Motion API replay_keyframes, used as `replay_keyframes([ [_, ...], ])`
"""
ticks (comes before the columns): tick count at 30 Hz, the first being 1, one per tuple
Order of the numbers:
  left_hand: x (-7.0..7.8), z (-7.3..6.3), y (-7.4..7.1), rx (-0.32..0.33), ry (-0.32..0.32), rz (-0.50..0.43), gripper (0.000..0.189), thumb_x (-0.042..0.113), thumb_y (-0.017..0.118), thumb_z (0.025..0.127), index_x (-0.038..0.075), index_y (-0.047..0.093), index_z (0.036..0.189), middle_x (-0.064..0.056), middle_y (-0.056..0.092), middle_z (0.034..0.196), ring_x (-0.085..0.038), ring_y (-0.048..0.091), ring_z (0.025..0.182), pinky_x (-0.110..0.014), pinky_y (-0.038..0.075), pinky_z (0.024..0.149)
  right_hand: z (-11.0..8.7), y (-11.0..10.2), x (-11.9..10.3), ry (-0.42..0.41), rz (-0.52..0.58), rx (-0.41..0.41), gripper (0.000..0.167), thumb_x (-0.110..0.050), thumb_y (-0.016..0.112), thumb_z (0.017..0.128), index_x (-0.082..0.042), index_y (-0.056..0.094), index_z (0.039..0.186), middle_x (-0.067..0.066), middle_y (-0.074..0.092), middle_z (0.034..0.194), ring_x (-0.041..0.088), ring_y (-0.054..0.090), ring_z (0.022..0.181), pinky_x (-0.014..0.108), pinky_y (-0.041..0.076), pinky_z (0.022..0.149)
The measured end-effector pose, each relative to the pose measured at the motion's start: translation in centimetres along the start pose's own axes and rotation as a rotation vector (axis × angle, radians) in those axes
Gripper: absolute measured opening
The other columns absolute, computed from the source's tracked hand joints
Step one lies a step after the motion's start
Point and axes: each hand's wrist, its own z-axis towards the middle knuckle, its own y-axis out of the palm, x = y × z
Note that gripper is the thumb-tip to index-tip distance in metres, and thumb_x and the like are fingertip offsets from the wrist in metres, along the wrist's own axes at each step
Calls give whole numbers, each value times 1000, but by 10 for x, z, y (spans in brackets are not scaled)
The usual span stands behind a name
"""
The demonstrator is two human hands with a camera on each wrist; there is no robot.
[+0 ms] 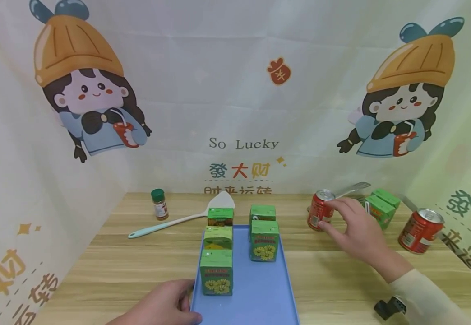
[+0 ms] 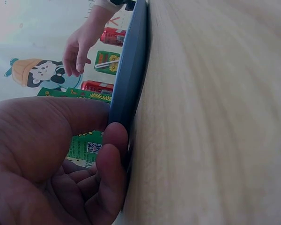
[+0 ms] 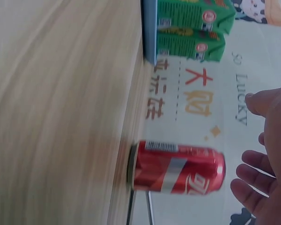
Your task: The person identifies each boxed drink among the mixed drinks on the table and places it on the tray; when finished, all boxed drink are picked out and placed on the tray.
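Observation:
My left hand (image 1: pixel 160 303) pinches the left rim of a blue tray (image 1: pixel 256 293), its thumb over the edge and fingers below, as the left wrist view shows. Green drink cartons stand on the tray in two rows: three on the left, with a flower-printed carton (image 1: pixel 216 273) in front, and two on the right, led by another carton (image 1: pixel 264 241). To the tray's right, my right hand (image 1: pixel 359 232) is by an upright red soda can (image 1: pixel 318 212). In the right wrist view, a gap shows between the relaxed fingers and the can's top (image 3: pixel 220 171).
A second red can (image 1: pixel 421 231) stands at the far right, near green cartons (image 1: pixel 381 210). Behind the first can lies a metal utensil (image 1: pixel 353 189). At the back left are a green-capped spice jar (image 1: pixel 160 205) and a white spatula (image 1: pixel 182 220). Printed cloth walls enclose the table.

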Motion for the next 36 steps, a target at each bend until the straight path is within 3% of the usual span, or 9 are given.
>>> replay_keyframes([
  [9, -2, 0, 0, -3, 18, -8, 40, 15, 92, 90, 7, 70, 123, -2, 63, 74, -17, 58, 66, -26, 41, 57, -4, -14, 26, 49, -100, 9, 59, -20, 96, 81, 2, 71, 130, 21, 72, 123, 43, 67, 114, 63, 57, 91],
  [17, -3, 0, 0, -1, 25, 4, 39, 15, 92, 90, 8, 70, 122, -2, 63, 74, -17, 58, 66, -27, 41, 57, -11, -18, 48, 165, -176, -8, 59, -24, 95, 85, 2, 71, 132, 25, 68, 129, 49, 62, 119, 69, 51, 96],
  [22, -4, 1, 1, -1, 22, 3, 37, 16, 92, 90, 9, 70, 120, -2, 63, 74, -18, 58, 66, -27, 41, 57, -16, -19, 57, 236, -218, -13, 60, -25, 94, 87, 3, 68, 134, 29, 63, 133, 51, 56, 123, 70, 49, 98],
  [29, -4, 1, 0, 1, 19, 1, 38, 16, 92, 91, 9, 70, 120, -2, 63, 74, -18, 58, 66, -27, 41, 57, -20, -21, 65, 374, -230, -80, 68, -32, 91, 91, 3, 62, 142, 34, 53, 144, 56, 46, 132, 77, 41, 100],
  [36, -3, 0, 1, 4, 18, -10, 45, 14, 92, 90, 8, 69, 129, -3, 64, 75, -18, 59, 67, -27, 42, 57, -24, -19, 68, 428, -239, -112, 81, -34, 95, 88, 5, 55, 148, 40, 44, 150, 61, 38, 136, 81, 33, 106],
])
